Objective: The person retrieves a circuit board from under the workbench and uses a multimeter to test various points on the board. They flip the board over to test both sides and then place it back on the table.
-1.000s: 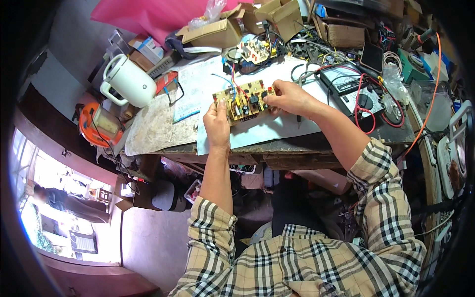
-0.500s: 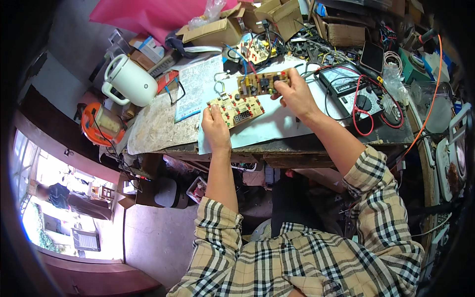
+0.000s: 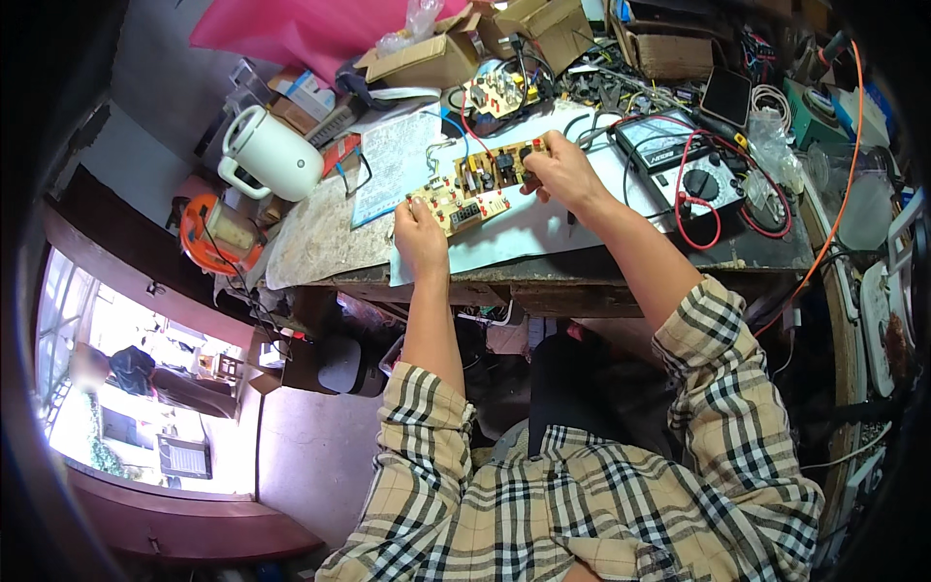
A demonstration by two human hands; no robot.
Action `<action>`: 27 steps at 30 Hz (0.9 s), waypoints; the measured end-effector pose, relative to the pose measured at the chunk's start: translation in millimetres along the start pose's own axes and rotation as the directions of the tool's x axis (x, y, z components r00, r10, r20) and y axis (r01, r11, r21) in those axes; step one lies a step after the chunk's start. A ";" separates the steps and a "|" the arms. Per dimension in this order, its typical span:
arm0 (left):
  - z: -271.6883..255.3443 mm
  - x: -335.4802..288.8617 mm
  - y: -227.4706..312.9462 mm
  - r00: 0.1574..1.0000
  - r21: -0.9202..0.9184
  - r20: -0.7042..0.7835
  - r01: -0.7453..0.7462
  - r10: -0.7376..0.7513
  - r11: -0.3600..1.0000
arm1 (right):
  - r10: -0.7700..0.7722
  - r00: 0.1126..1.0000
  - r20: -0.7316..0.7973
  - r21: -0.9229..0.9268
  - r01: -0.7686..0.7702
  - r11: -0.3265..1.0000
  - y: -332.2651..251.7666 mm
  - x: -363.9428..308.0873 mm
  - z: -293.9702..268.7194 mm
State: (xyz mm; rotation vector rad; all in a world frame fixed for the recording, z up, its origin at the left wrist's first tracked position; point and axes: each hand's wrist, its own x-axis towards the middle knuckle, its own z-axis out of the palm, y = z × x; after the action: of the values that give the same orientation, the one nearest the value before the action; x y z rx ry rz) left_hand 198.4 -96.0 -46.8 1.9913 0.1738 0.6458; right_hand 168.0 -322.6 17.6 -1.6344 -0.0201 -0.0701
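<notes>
My left hand grips the left end of a pale circuit board with a dark digit display and small red parts. In my right hand is the right end of a brown circuit board carrying black and yellow components. The two boards lie close together, the brown one just beyond the pale one. Blue and red wires run up from the brown board. White paper lies beneath them on the bench. My fingertips are partly hidden behind the boards.
An analog multimeter with red and black leads lies to the right, below a phone. Another wired circuit board sits farther back near cardboard boxes. A white kettle stands left. Beyond the doorway is a person.
The boards have come closer together, and the brown board's right end has tilted toward me. Both hands still hold their boards. The whole view has shifted slightly.
</notes>
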 end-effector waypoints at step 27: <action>-14.2 -24.1 40.6 0.942 -0.186 0.107 -0.295 0.318 0.937 | 0.009 0.978 0.210 -0.019 -0.005 1.000 -6.5 -13.3 4.9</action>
State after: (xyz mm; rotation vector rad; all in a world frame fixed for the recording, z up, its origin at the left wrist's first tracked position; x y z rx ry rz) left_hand 164.8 -114.3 -15.7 1.9057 -0.2730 0.6950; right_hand 154.6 -316.9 23.0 -1.6541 -0.1765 0.1091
